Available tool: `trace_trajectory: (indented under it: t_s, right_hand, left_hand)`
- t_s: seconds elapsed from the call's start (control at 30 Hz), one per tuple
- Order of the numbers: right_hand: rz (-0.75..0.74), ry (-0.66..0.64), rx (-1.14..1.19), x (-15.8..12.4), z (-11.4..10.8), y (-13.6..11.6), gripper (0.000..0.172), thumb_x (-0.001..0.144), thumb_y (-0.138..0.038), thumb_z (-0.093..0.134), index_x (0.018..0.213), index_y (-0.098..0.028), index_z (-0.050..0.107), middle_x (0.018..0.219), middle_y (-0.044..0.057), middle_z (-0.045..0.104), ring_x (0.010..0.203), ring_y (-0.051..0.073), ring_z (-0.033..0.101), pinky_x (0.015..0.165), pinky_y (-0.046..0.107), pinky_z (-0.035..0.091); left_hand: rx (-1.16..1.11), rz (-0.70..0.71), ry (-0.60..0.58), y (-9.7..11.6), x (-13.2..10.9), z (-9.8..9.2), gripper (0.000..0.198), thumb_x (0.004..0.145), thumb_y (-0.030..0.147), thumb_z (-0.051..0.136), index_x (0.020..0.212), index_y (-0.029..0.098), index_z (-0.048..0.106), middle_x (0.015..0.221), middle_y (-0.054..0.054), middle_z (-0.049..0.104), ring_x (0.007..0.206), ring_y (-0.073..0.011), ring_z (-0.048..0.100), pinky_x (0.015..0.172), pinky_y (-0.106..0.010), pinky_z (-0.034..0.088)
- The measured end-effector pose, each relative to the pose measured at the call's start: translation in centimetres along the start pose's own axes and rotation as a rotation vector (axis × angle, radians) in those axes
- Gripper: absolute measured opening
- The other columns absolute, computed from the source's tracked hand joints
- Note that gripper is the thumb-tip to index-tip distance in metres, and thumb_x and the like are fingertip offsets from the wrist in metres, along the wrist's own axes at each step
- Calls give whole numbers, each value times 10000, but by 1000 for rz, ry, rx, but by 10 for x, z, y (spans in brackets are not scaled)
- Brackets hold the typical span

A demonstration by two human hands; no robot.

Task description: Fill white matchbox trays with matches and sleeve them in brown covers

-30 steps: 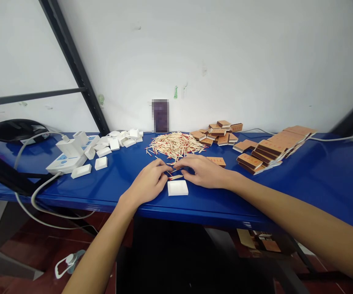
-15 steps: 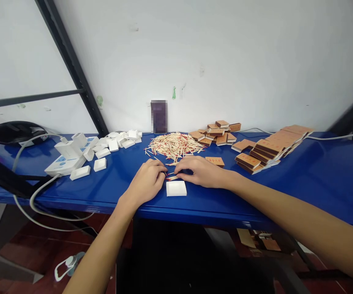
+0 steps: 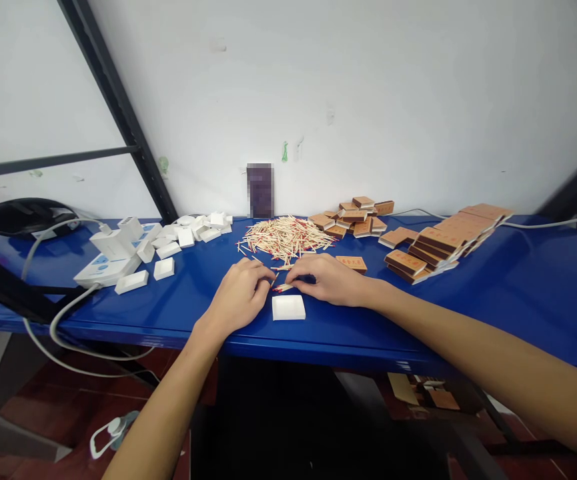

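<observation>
Both my hands meet over the middle of the blue table, just behind an empty white matchbox tray (image 3: 289, 307). Closed at the thumb and fingertips, my right hand (image 3: 325, 280) holds a few red-tipped matches (image 3: 282, 288), their heads pointing left. Opposite it, my left hand (image 3: 242, 293) has its fingers curled together, with what looks like a single match at the fingertips. Behind the hands is a large heap of loose matches (image 3: 288, 237). An orange-brown matchbox sleeve (image 3: 351, 264) lies just beyond my right hand.
White trays (image 3: 185, 237) are piled at the back left, near a white charger box (image 3: 108, 267) with cables. Brown matchboxes (image 3: 361, 217) are heaped at the back, and stacked matchboxes (image 3: 441, 243) stand on the right. A dark pixelated object (image 3: 261, 191) leans on the wall.
The matches between my fingertips sit closer together than before. My left fingertips have shifted slightly to the right; the tray has stayed in place.
</observation>
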State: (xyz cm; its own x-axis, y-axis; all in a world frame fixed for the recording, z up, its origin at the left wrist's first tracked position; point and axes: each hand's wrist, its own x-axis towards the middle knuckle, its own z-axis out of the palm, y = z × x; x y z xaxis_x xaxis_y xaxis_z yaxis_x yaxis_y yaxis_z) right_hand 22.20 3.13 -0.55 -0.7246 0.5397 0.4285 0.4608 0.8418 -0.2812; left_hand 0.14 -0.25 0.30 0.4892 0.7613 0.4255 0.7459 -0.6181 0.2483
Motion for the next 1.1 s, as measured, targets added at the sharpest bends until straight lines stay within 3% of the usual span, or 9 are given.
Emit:
trace_trajectory:
  t_s: [0.57,0.77,1.1]
  right_hand:
    - [-2,15,59,-1,-2,-4,143,873,-125,595,909,-198,712,867,24,718,787,151,637,739,277,462]
    - [-11,17,41,0,-3,-3,134,888,-162,612,964,-198,715,974,63,708,900,185,638,833,337,484]
    - [-6,-61,-4,1,-3,-2,158,906,-166,610,950,-203,757,986,66,730,919,197,655,854,353,485]
  left_hand:
    - [-157,83,-103,-5,-3,4,388,904,57,389,1132,221,658,1043,-27,691,981,-191,599,897,-341,461]
    - [-170,107,-89,-5,-3,4,397,897,40,368,1161,221,604,1065,-31,661,1000,-187,590,908,-332,458]
    - [-6,38,-71,-2,-1,0,282,861,58,410,743,182,635,921,-52,623,898,-213,538,838,-368,447]
